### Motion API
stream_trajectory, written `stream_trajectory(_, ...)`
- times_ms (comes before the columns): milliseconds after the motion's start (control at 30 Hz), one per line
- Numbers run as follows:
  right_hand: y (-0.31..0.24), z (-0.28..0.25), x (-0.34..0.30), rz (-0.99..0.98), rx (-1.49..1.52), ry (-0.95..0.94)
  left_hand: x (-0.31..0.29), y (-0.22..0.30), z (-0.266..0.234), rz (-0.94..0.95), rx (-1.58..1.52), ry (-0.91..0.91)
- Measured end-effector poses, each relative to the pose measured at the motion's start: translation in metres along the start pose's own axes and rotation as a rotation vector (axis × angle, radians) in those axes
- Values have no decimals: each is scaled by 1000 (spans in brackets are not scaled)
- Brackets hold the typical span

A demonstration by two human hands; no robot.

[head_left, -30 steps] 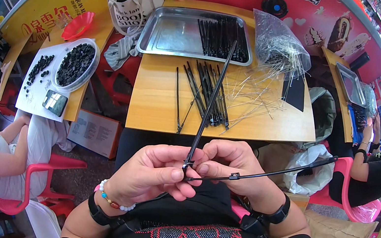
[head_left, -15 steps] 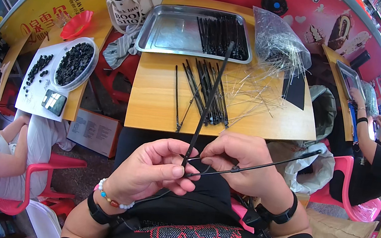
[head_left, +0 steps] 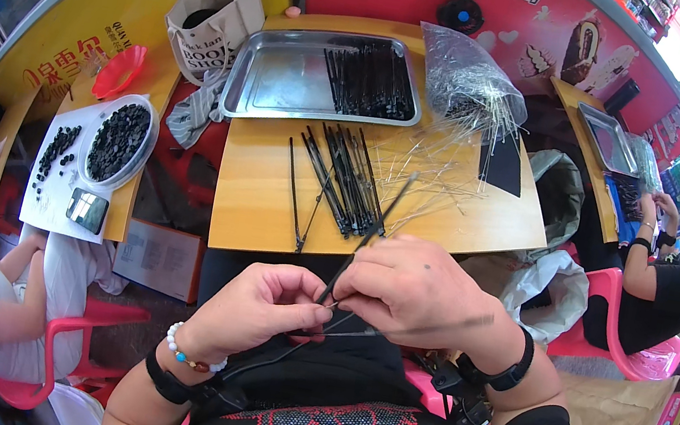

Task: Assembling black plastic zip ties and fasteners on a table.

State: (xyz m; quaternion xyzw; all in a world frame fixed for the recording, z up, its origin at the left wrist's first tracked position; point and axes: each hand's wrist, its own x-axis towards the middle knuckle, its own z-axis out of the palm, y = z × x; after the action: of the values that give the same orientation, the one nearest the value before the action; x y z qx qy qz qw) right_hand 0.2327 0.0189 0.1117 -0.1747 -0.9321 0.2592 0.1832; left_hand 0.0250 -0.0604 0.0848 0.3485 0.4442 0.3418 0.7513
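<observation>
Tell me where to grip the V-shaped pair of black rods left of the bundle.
Pinch the V-shaped pair of black rods at its near tip, where the legs meet, probably from the front of the wooden table, since the tip points that way, while the right leg's far end crowds the rod bundle.

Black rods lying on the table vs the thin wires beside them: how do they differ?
Colour: the black rods are dark; the thin wires look pale and silvery.
Thickness: the rods are clearly thicker than the wires.
Arrangement: most rods lie gathered in a loose bundle, while the wires scatter and cross, some poking out of the clear bag.
Shared: both are long and slender, and both lie on the table.
</observation>
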Motion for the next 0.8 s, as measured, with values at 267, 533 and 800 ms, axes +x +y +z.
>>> stream_trajectory(267,4,-5,-15,-131,-41,398,2,-4,-5,31,-73,188)
stream_trajectory(533,19,32,-50,327,1039,-273,5,-6,-13,132,-250,251)
stream_trajectory(800,9,45,-24,415,1383,170,-1,-9,-9,228,-281,273)
